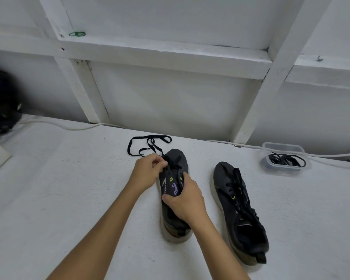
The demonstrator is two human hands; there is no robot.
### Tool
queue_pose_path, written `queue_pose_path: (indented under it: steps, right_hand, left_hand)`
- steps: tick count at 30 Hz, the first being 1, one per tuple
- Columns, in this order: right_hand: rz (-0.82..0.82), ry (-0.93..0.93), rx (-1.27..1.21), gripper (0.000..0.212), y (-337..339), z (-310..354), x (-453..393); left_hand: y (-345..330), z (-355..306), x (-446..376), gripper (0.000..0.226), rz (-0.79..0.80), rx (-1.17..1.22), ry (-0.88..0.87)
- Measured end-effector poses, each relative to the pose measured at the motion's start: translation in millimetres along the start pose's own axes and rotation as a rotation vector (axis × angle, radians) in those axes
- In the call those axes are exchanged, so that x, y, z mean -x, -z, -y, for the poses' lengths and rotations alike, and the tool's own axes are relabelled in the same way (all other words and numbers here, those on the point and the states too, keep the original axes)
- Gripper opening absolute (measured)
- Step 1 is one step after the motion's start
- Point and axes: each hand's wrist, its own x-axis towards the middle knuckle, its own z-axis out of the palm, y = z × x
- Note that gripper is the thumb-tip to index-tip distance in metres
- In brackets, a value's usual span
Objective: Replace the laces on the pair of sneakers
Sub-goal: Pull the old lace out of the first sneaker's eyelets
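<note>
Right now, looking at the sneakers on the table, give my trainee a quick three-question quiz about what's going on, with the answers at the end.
1. True or false: the sneaker on the right already has its lace pulled out.
2. Multiple choice: what does the clear plastic container hold? A) a coil of black laces B) green rubber bands C) nothing
3. Fill in: the left hand pinches the black lace near the toe end of the left sneaker, while the right hand holds that shoe by its ____.

Key: 1 false, it is laced. 2 A. 3 middle, around the tongue and opening.
</note>
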Motion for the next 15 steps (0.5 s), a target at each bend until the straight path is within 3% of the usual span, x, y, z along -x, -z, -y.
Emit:
queue_pose_path:
  steps: [3,5,10,15]
  right_hand:
    - [0.003,0.005,-0.009,0.077,-1,-1,1]
    - [0.004,-0.001,-0.018,0.075,-1,-1,1]
    - [0.001,-0.004,-0.010,0.074,0,-1,0]
    - [0.000,-0.002,-0.014,0.074,-1,-3,-1]
  left_hand:
    - [5,-1,0,0.008,-0.324,0.349,0.212]
    - [8,4,2,0.010,-0.394,0.384,0.287]
    - [4,16,9,0.010,0.149,0.230,0.167]
    - [0,16,8,0.017,0.055,0.130,0.081]
